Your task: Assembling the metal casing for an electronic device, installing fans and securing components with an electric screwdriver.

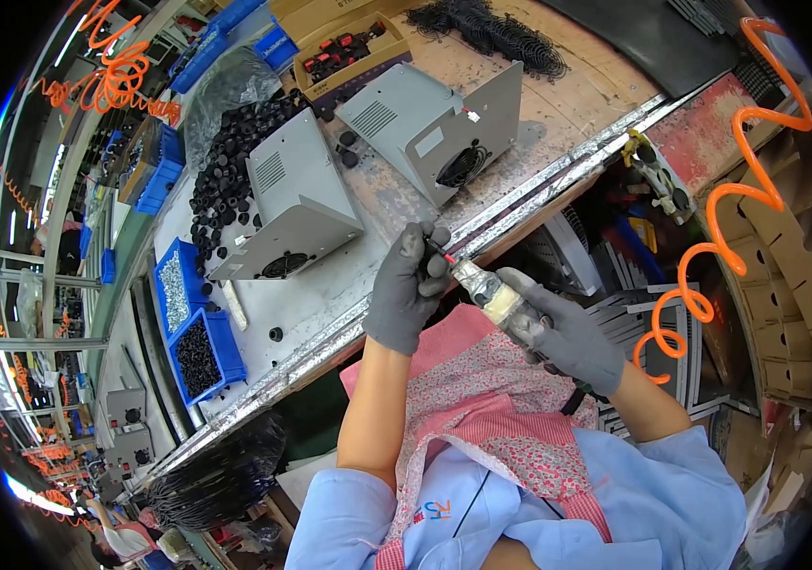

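Observation:
In grey work gloves, both my hands meet just off the bench's front edge. My right hand (572, 342) is wrapped round a taped power screwdriver (493, 296), whose tip points up and left. My left hand (404, 290) is closed at that tip, its fingers pinched around something small and dark that I cannot make out; a bit of red shows between fingers and tool. Beyond them on the bench stand two bent grey sheet-metal housings, a left one (306, 180) and a right one (406, 119), each with a round black fan grille.
A heap of black rubber feet (235, 157) lies left of the housings. Blue bins hold silver screws (174, 293) and black screws (198, 359). At the back are a cardboard box (353, 57) of red-and-black parts and black wire grilles (491, 33). An orange coiled hose (734, 237) hangs right.

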A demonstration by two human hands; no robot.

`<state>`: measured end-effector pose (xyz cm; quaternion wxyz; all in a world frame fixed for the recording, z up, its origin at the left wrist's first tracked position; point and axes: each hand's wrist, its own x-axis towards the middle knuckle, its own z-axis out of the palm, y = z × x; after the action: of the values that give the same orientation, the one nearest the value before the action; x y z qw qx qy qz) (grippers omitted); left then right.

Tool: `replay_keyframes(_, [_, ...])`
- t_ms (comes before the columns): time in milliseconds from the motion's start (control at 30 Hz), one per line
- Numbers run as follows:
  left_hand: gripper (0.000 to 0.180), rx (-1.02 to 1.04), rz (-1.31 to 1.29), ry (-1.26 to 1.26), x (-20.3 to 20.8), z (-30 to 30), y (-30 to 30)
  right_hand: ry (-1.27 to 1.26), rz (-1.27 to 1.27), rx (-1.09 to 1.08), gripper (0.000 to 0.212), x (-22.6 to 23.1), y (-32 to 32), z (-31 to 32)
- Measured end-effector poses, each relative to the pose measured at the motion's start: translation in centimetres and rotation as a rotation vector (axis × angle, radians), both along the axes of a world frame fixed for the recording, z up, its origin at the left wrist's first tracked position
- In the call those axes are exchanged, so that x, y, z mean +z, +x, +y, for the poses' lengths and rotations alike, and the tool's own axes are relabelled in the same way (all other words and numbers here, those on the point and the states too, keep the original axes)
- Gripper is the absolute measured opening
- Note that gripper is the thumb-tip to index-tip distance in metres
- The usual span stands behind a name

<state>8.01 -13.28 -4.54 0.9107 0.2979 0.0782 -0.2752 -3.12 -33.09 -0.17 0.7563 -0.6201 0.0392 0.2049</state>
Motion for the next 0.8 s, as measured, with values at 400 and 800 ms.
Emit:
replay_keyframes(400, [0.05,-0.006,-0.22,0.355,0.7,-0.6,1.9,-0.008,0.012,-0.083,0.06,1.3,0.5,-0.8])
replay_keyframes(800, [0.058,-0.573,-1.145,1.155,2.0,-1.5,12.1,0.01,0.007,-0.077,0.059,2.0,-1.3,-0.9])
